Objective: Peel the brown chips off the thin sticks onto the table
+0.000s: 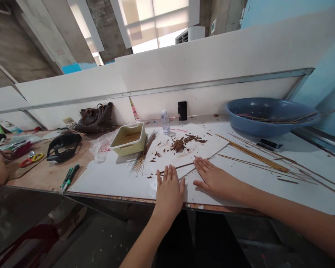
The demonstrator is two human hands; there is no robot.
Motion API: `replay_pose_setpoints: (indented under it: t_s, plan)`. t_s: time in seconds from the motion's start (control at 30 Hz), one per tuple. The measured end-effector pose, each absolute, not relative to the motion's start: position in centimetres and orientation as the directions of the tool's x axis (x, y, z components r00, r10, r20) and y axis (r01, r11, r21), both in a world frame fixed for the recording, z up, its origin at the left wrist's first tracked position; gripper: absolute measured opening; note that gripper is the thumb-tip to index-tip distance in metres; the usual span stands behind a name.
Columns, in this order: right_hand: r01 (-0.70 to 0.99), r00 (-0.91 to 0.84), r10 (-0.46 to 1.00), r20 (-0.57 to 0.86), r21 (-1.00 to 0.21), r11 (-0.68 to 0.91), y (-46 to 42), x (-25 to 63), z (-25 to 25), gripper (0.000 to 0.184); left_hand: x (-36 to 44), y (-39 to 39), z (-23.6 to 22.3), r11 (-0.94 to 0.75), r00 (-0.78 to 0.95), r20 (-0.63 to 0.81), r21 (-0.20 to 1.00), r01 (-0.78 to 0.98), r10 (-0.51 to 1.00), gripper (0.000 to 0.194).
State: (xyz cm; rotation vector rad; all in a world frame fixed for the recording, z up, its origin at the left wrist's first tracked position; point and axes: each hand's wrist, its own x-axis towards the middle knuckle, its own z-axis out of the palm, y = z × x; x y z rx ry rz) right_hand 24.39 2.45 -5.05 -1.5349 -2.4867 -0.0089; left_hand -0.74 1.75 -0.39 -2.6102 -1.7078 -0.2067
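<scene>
Reaching in from the near side, palms down, with the left hand [169, 188] and the right hand [213, 178] flat on the white work surface [108, 178], fingers stretched out, thumbs held apart, pinching nothing visible. At the fingertips of both, neither hand nearer, a thin dark stick [184, 165]: long axis running left to right, right end angled slightly toward the far side, middle bare in the gap between the hands. Cannot tell how firmly pressed. Just beyond, apart from the stick, a brown clump [178, 145] amid scattered dark crumbs [194, 138]. Farther left, a loose bundle of thin sticks [145, 152] beside a pale yellow tub [125, 150]; right of the right hand, long tan rods [251, 152] laid slantwise, crowding sideways room there. On the far side, a clear bottle [165, 123], an upright phone [182, 110] and, at far right, a blue basin [262, 128]. Close to the near side of the hands, the table edge [114, 197], leaving little room for drawing back; more open surface left of the left hand, on the near side of the tub.
</scene>
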Motion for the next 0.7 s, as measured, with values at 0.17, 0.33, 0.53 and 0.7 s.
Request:
replay_pose_setpoints:
  t_s: [0.17,0.33,0.53,0.7]
  plan:
    - [0.883,-0.440,0.883,0.163,-0.103,0.459,4.9,24.4,-3.9,0.092,-0.4,3.8,0.4,-0.370,0.366,0.068,0.073,0.926,0.928,0.067]
    - [0.896,-0.413,0.900,0.143,-0.116,0.429,6.6,24.0,-2.2,0.087,0.0,5.5,1.0,-0.344,0.339,0.066,0.082,0.935,0.938,0.065]
    - [0.898,-0.420,0.892,0.167,-0.068,0.435,1.9,24.9,-4.1,0.097,-1.2,1.0,-0.1,-0.391,0.384,0.107,0.062,0.918,0.917,0.064]
    - [0.892,-0.437,0.882,0.175,-0.045,0.450,1.7,25.6,-4.6,0.094,-1.0,0.7,-0.2,-0.379,0.371,0.111,0.059,0.923,0.922,0.065]
